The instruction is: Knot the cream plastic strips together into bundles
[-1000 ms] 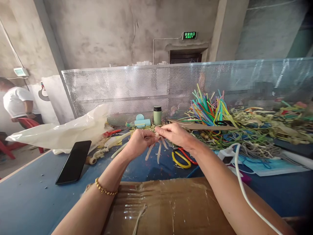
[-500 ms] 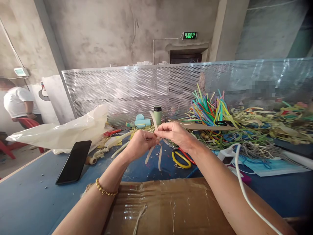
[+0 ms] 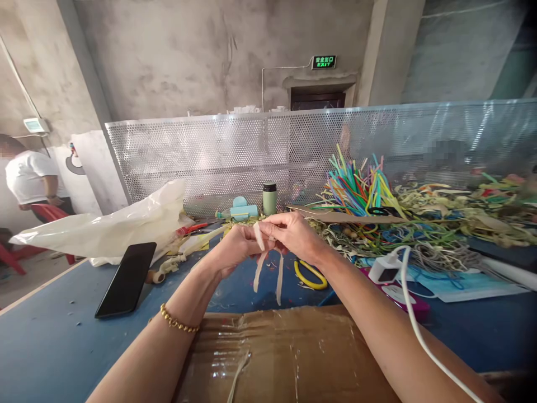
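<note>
My left hand (image 3: 235, 246) and my right hand (image 3: 296, 235) meet above the blue table (image 3: 59, 341), both pinching a few pale cream strips (image 3: 268, 268). One strip wraps over my left fingers; two ends hang down toward the cardboard box (image 3: 281, 358) in front of me. A gold bead bracelet (image 3: 176, 323) sits on my left wrist. Yellow-handled pliers (image 3: 309, 275) lie on the table just under my right hand.
A black phone (image 3: 126, 278) and a white plastic bag (image 3: 113, 226) lie at left. A heap of coloured strips (image 3: 403, 212) fills the right side. A white charger and cable (image 3: 392, 267), green bottle (image 3: 269, 198) and perforated metal screen (image 3: 218, 157) stand behind. A person in white stands far left.
Both hands have drawn closer to me and a little lower, and one strip end is now folded over my left fingers; the hanging ends dangle lower.
</note>
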A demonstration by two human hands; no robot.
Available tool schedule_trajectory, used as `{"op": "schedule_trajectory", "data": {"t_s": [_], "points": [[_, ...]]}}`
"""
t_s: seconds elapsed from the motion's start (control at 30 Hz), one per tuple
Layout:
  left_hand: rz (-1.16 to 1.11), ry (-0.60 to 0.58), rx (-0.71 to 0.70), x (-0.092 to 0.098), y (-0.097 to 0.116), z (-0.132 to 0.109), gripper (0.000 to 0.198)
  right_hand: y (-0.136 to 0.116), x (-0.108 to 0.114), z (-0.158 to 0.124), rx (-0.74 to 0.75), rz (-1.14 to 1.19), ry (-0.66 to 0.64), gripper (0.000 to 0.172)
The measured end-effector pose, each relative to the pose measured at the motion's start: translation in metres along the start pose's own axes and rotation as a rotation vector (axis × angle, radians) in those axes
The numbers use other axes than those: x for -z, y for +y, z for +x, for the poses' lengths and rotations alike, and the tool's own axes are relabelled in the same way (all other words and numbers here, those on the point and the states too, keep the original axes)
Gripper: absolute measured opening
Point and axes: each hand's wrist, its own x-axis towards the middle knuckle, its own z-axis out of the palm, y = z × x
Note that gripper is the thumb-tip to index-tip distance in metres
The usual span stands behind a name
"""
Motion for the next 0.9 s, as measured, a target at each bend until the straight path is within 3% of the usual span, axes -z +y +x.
{"op": "schedule_trajectory", "data": {"t_s": [0.17,0.3,0.53,0.73,0.9], "points": [[-0.073,-0.013,-0.002,0.002,0.001,0.001,0.014,-0.004,0.003,-0.001,0.018,-0.007,0.047,0.052],[-0.111,0.065,-0.046,0.004,-0.001,0.003,0.015,-0.006,0.009,0.0,-0.007,0.044,0.079,0.056],[-0.053,0.149,-0.082,0.002,0.002,0.004,0.021,-0.015,0.015,-0.002,-0.005,0.025,0.092,0.032],[-0.109,0.055,-0.025,0.0,0.008,-0.001,0.03,-0.011,0.017,-0.001,0.01,0.009,0.096,0.018],[-0.172,0.043,0.028,0.0,0.008,-0.002,0.033,-0.012,0.016,-0.002,0.013,-0.008,0.085,0.016]]}}
